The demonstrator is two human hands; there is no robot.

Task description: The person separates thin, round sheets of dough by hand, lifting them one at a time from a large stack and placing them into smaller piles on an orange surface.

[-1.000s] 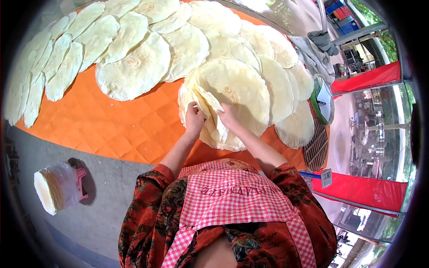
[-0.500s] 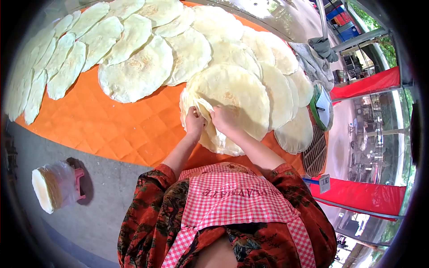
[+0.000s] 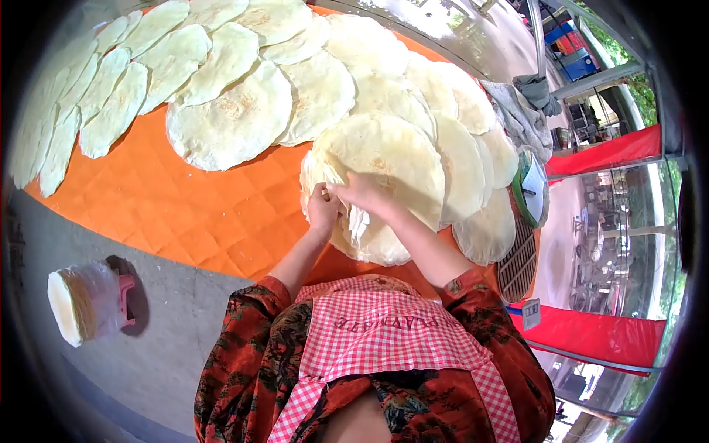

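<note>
A large, round, pale flatbread (image 3: pixel 402 155) lies on other flatbreads at the front edge of the orange cloth (image 3: pixel 214 199). Its left side is gathered into a wrinkled fold. My left hand (image 3: pixel 323 209) pinches that fold with closed fingers. Reaching across from the right, my right hand (image 3: pixel 362 193) has its fingertips on the same fold, close against the left fingers. The exact grip of the fingertips is partly hidden. Around them, several overlapping flatbreads (image 3: pixel 230 111) cover the back and left of the cloth.
On the floor at left, a stack of flatbreads (image 3: pixel 70 306) in clear plastic rests on a pink stool (image 3: pixel 127 299). Along the right end are a grey towel (image 3: pixel 521 118), a green-rimmed item (image 3: pixel 530 192) and a slatted brown grate (image 3: pixel 517 258). Red sheeting (image 3: pixel 598 336) hangs beyond.
My right hand has shifted slightly left, its fingers now meeting my left fingers at the fold. The fold looks more bunched than before. The view has tilted slightly.
</note>
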